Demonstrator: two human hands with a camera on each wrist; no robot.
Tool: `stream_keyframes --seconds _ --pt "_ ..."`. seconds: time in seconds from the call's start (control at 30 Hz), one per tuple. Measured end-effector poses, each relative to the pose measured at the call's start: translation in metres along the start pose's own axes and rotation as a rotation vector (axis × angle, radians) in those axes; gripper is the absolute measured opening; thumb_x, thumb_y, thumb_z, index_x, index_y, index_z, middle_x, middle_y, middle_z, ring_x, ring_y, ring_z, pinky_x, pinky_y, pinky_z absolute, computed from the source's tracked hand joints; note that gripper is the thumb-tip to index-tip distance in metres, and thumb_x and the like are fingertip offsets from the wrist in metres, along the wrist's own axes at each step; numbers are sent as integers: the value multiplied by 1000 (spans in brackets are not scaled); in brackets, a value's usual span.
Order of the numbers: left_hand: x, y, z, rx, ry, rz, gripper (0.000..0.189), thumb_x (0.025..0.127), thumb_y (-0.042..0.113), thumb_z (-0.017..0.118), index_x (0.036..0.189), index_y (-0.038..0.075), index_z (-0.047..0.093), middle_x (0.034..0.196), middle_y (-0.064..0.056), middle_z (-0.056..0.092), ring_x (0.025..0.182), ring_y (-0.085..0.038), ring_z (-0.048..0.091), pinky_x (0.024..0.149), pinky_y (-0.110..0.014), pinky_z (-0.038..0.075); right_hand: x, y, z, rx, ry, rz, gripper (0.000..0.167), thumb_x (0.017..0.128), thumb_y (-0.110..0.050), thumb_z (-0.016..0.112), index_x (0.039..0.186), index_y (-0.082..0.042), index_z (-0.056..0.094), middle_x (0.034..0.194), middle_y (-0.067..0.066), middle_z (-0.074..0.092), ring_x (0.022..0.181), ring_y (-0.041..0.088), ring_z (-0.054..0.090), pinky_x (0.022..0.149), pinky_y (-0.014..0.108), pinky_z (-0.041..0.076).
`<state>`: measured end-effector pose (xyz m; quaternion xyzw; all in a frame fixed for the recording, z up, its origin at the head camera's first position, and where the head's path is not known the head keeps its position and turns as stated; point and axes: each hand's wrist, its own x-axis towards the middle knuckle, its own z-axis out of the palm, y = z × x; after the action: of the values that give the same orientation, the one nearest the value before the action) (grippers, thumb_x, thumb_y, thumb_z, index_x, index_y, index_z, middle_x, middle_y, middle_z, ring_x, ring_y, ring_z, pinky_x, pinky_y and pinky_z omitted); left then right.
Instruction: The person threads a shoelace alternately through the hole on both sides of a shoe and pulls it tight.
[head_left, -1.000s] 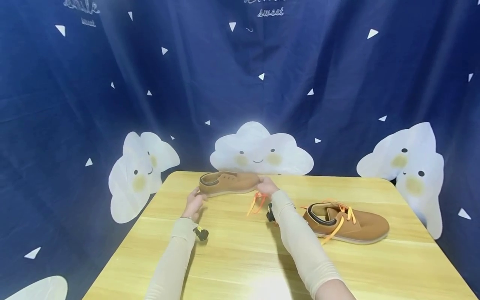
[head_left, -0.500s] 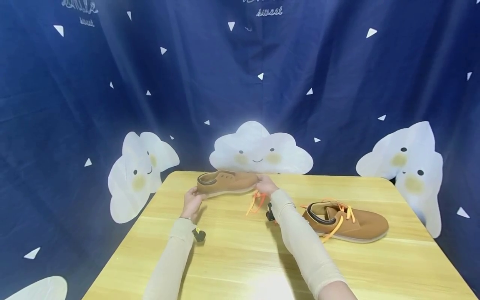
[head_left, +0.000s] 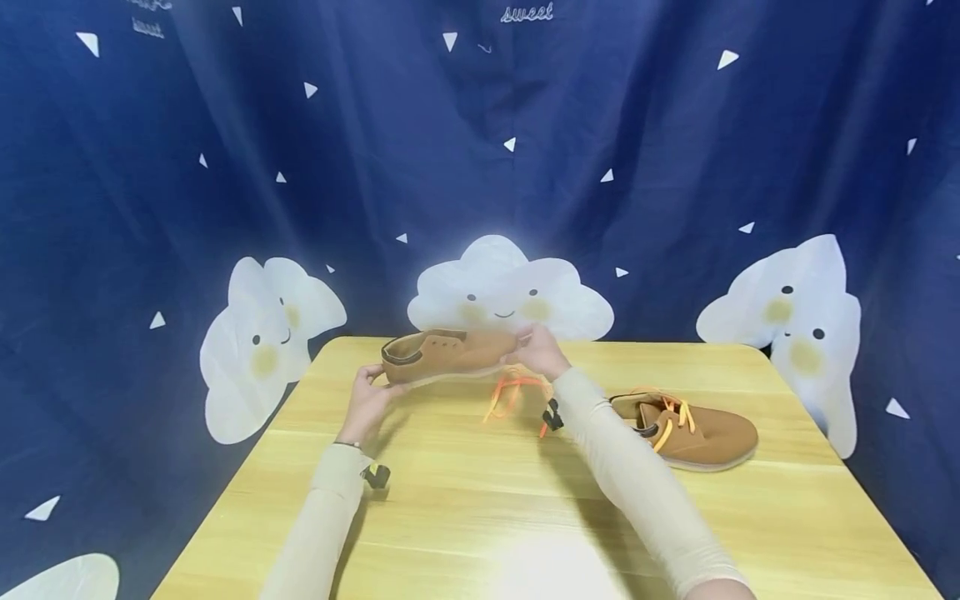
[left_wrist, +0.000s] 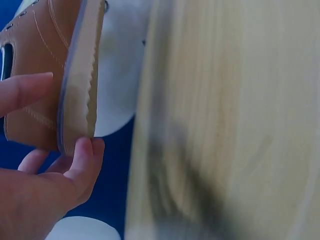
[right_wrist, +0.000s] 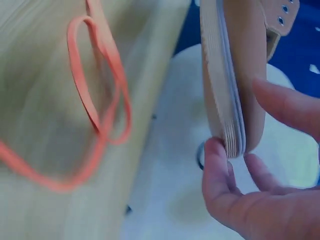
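Note:
A brown shoe [head_left: 450, 357] without a lace in its visible eyelets is held up above the far side of the table, its toe to the right. My left hand [head_left: 369, 404] grips the heel; the left wrist view has the thumb on the upper and fingertips [left_wrist: 83, 147] against the sole. At the toe, my right hand [head_left: 542, 352] pinches the shoe between thumb and fingers, with one finger [right_wrist: 216, 162] on the sole edge. Below the right hand, an orange shoelace [head_left: 517, 383] lies loosely looped; the right wrist view has this lace [right_wrist: 75, 65] beside the shoe.
A second brown shoe [head_left: 716, 435], laced in orange-yellow, stands on the right of the wooden table [head_left: 450, 500], partly behind my right forearm. A dark blue curtain [head_left: 375, 125] with white clouds hangs behind the table's far edge.
Both hands have raised the shoe a little, the toe end most, and it looks slightly nearer. More of the orange lace shows below. The head view has shifted slightly.

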<state>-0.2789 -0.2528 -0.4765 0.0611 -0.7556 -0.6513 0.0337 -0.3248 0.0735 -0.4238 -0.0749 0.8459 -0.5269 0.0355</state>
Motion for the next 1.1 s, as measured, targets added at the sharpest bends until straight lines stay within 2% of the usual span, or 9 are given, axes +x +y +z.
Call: stream_keyframes --seconds 0.1,0.17,0.23,0.33,0.53,0.7,0.87,0.97,1.1 --pt "-7 5 -2 63 -72 15 83 87 13 82 152 5 30 168 -19 24 128 -37 61 110 -42 49 -13 -1 -17 -28 -17 1 67 80 -8 83 137 12 54 136 28 61 127 43 59 109 53 50" --pt "-12 8 -2 111 -115 38 91 86 19 84 158 10 28 165 -16 30 137 -42 55 115 -50 45 -22 1 -25 -89 -24 -33 54 78 -8 85 124 11 65 118 22 71 109 35 66 98 44 55" --pt "-16 11 -1 154 -145 47 95 84 23 87 161 15 31 162 -13 35 133 -41 59 114 -53 46 -34 5 -31 -139 -31 -85 33 75 -7 87 101 9 73 87 14 69 80 25 61 75 34 53" --pt "-26 14 1 233 -184 74 93 82 29 88 160 17 37 158 -13 43 123 -35 67 113 -57 46 -55 11 -39 -183 -59 -98 23 75 -11 89 89 2 76 76 2 62 64 16 49 62 27 43" --pt "-49 18 7 310 -309 89 77 82 29 88 147 15 50 143 -17 60 104 -24 75 105 -59 50 -102 23 -58 -228 -108 -24 50 80 -20 90 121 0 69 116 15 72 89 22 70 79 35 57" --pt "-62 18 17 307 -455 118 69 80 21 89 137 12 52 141 -15 56 98 -23 76 94 -46 56 -137 32 -66 -241 -155 -24 75 83 -15 88 144 7 52 121 20 70 80 16 69 70 32 57" --pt "-73 16 22 375 -553 128 81 78 23 90 146 11 46 115 -11 74 88 -24 77 90 -41 55 -160 44 -65 -215 -176 -50 64 81 -9 88 135 6 59 100 12 74 78 14 69 65 26 57" --pt "-79 14 26 423 -596 142 88 78 24 91 152 9 45 108 -10 77 82 -24 76 81 -39 58 -169 54 -62 -212 -170 -48 63 78 -9 90 132 6 60 101 11 73 81 15 69 65 25 58" --pt "-84 8 35 461 -633 165 84 76 21 92 149 7 50 128 -13 71 78 -19 77 76 -35 61 -181 69 -60 -219 -157 -58 65 77 -8 90 132 8 59 108 14 72 87 15 70 68 23 57"
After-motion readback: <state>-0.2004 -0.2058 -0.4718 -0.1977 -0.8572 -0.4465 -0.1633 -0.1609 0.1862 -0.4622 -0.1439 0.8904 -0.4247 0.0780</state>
